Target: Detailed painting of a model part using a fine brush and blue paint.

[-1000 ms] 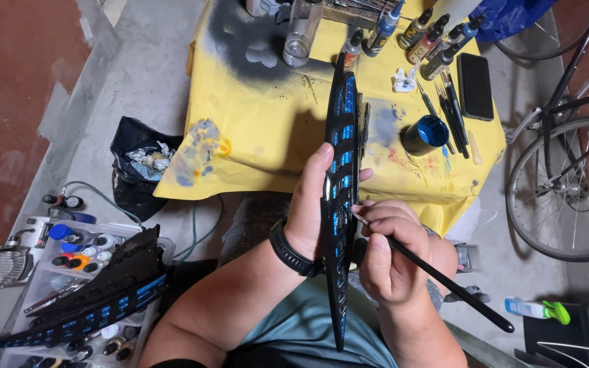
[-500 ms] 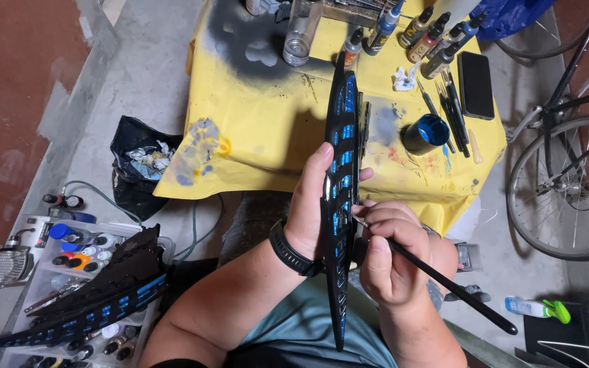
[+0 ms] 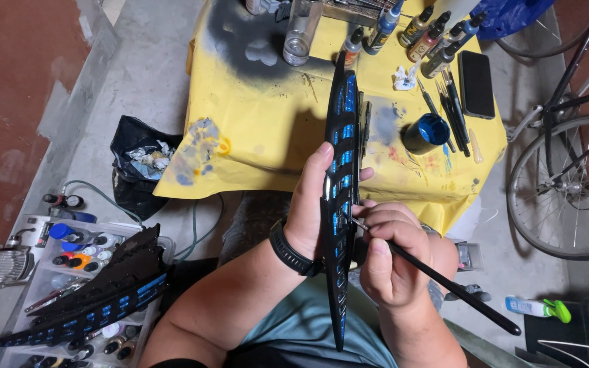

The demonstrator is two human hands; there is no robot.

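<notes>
Far across the scene, a low table under a paint-stained yellow cloth (image 3: 267, 136), black overspray at its far left, a row of small paint bottles (image 3: 414, 31) along its far edge, a round pot of blue paint (image 3: 425, 133), spare brushes (image 3: 448, 105) and a flat black phone (image 3: 477, 83) to the right. At the right edge, a bicycle wheel (image 3: 567, 191). Near left, a clear plastic tray of paint bottles (image 3: 69, 252), with a second black wing-shaped panel with blue cells (image 3: 97, 296) lying across it.

In the middle, held upright and edge-on between body and table, a long narrow black panel with rows of blue-painted cells (image 3: 342, 204), running from the lap up past the table's near edge. Left hand (image 3: 308, 204), a black band on its wrist, closed around the panel's middle, thumb up along the left face, fingertips just showing past the right edge. Right hand (image 3: 393, 255) closed in a pen grip on a thin black-handled brush (image 3: 444, 279), tip touching the panel's right edge just beside the left fingers.

Probably light and stiff, a moulded plastic piece by the look; long and thin, so liable to flex or snap at the tapered ends. Fresh blue likely to smudge. Best gripped mid-length by the plain black edges, clear of the painted cells.
</notes>
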